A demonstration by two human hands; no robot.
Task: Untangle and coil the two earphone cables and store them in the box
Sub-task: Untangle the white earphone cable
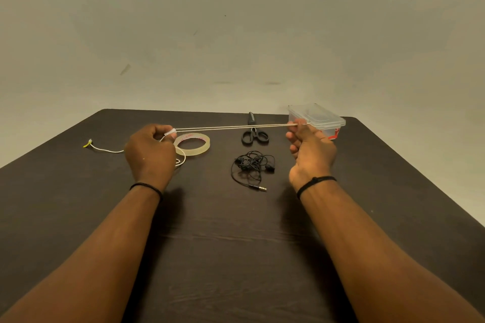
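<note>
Both hands stretch white cable [231, 127] above table [236, 244].

**Work Surface: Dark Wood-Grain Table**

The table [236, 244] carries a clear tape roll [193, 143] at left-centre, lying flat. Black-handled scissors [254, 131] lie behind centre, blades pointing away. A tangled black earphone cable [253, 166] rests in front of the scissors, plug nearest the viewer. A clear plastic box [319, 118] sits at the far right. The white earphone cable's plug end [90, 143] lies at far left.
</note>
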